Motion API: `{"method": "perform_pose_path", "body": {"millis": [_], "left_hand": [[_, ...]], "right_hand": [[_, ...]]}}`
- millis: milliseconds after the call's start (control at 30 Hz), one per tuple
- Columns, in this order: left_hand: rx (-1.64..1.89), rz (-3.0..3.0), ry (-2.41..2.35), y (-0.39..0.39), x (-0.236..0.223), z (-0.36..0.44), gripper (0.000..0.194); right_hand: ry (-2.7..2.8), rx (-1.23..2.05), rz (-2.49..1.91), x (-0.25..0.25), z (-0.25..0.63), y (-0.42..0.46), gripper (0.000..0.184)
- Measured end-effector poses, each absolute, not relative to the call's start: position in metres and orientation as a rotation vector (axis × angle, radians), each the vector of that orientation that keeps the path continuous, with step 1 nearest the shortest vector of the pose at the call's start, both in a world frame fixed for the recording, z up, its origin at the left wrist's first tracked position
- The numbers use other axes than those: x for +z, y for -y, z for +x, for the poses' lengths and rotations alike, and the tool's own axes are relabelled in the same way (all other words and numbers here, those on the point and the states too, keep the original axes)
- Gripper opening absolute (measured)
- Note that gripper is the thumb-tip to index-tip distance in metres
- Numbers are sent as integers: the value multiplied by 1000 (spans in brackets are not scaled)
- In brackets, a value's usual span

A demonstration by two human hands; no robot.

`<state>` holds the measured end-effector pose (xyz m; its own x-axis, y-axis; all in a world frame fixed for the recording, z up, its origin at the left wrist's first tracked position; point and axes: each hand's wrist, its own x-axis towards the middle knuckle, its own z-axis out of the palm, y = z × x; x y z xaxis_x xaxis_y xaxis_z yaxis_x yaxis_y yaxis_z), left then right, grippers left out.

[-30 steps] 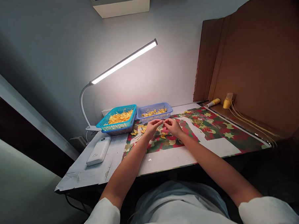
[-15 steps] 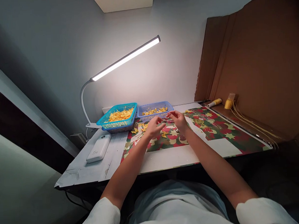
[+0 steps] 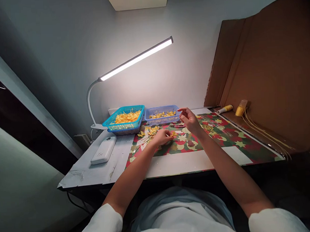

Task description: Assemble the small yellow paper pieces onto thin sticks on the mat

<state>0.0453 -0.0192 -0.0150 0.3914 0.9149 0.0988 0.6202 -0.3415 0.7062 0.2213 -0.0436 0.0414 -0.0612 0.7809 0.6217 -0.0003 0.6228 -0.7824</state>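
Observation:
My left hand (image 3: 163, 137) is low over the patterned sheet, its fingertips closed on a small yellow petal-like piece (image 3: 173, 134). Higher and to the right, my right hand (image 3: 191, 122) is raised with its thumb and index finger close together and the other fingers curled. A faint thread-like line drops beneath it; what those fingers grip is too small to make out. A pair of dark-and-red handled pliers or snips (image 3: 176, 126) lies between the hands. Beside my left hand is a loose pile of yellow pieces with thin stems (image 3: 148, 131).
A turquoise basket (image 3: 111, 126) heaped with yellow pieces and a lilac basket (image 3: 161, 121) with more stand at the back. A white power bank (image 3: 104, 150) lies left, under a lit lamp (image 3: 138, 58). Right are a yellow spool (image 3: 240, 109), a yellow-and-white tube (image 3: 225, 109) and a cardboard wall (image 3: 260, 63).
My hands have moved apart: the left down to the yellow piece on the sheet, the right slightly up. The whole view has shifted slightly.

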Motion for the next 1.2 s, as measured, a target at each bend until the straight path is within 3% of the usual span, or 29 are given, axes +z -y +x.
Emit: {"method": "perform_pose_path", "body": {"millis": [400,800,1200], "left_hand": [[874,1532,-1069,29,-7,44,33],[922,1260,-846,22,-16,49,42],[1115,1366,-953,19,-23,52,36]], "right_hand": [[1668,776,-912,-9,218,43,15],[1260,1086,-844,-25,211,31,28],[1492,689,-932,-20,222,34,17]]}}
